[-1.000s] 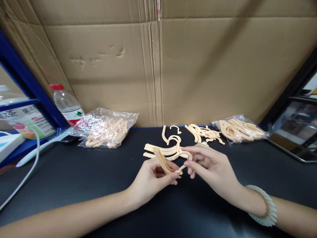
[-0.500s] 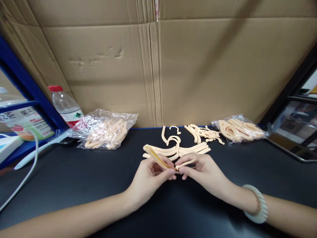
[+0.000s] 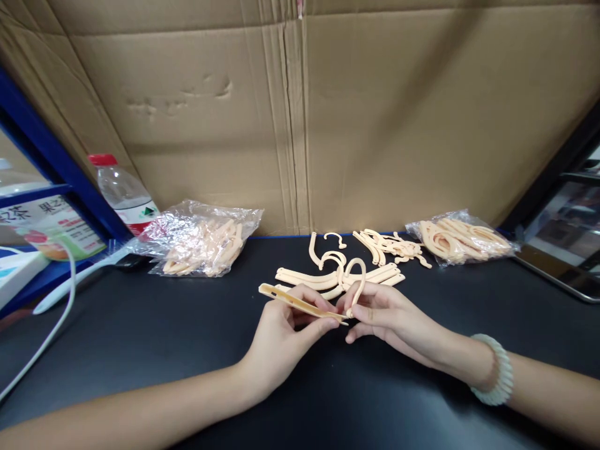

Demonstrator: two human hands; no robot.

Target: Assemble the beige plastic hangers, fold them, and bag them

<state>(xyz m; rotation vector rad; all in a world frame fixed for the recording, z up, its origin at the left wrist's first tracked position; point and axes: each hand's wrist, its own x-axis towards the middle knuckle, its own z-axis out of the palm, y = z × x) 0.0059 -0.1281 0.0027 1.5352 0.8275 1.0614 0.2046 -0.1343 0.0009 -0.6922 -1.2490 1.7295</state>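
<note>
A cream plastic hanger arm [image 3: 291, 298], hollow on the side facing me, is pinched in my left hand [image 3: 287, 331]. Its thin end points right, between my two hands. My right hand [image 3: 391, 319] grips a cream hanger hook [image 3: 360, 275] near its lower end, with the curve standing up. The hook's foot is close against the arm's thin end; fingers hide whether they are joined. Just behind my hands lie several stacked hanger arms [image 3: 304, 279] and more hooks [image 3: 334, 256] on the black table [image 3: 300, 400].
Loose hooks and arms [image 3: 396, 247] lie at the back right, beside a clear bag of parts [image 3: 464, 237]. Another clear bag [image 3: 206, 247] stands back left by a red-capped bottle [image 3: 124, 194]. A cardboard wall [image 3: 398, 125] closes off the back. A white cable [image 3: 70, 287] runs down the left.
My right hand has turned the hook from lying low to standing upright. The hanger arm in my left hand has tilted flatter, and both hands have shifted slightly right.
</note>
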